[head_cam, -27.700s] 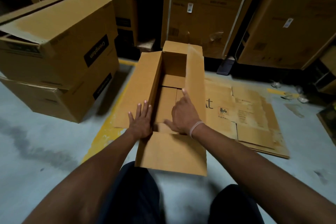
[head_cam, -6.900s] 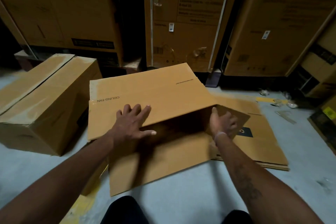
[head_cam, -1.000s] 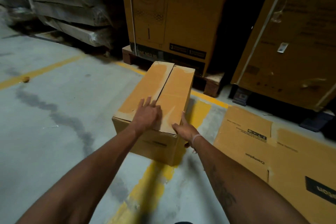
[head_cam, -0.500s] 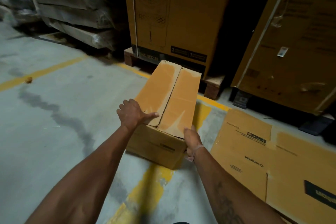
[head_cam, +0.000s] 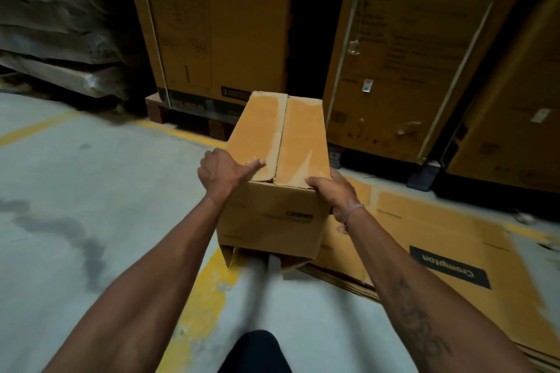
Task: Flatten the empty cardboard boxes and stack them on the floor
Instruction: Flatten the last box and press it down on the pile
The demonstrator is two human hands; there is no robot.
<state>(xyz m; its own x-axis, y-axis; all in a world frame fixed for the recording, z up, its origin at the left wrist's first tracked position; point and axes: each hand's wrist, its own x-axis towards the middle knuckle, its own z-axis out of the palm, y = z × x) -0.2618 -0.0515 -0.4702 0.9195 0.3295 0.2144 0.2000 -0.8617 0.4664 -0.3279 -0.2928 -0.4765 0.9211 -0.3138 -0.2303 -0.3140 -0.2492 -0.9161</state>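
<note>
I am in a warehouse or storeroom. The grey concrete floor (head_cam: 75, 206) under me carries painted yellow lines (head_cam: 194, 306), the kind that mark aisles. Ahead of me tall printed cartons (head_cam: 218, 24) with white strapping stand on low pallets (head_cam: 188, 118), packed side by side along the back. To my left, long plastic-wrapped bundles (head_cam: 57, 39) are piled in layers. Flattened cardboard (head_cam: 439, 251) printed "Crompton" lies on the floor at my right. The light is dim.
</note>
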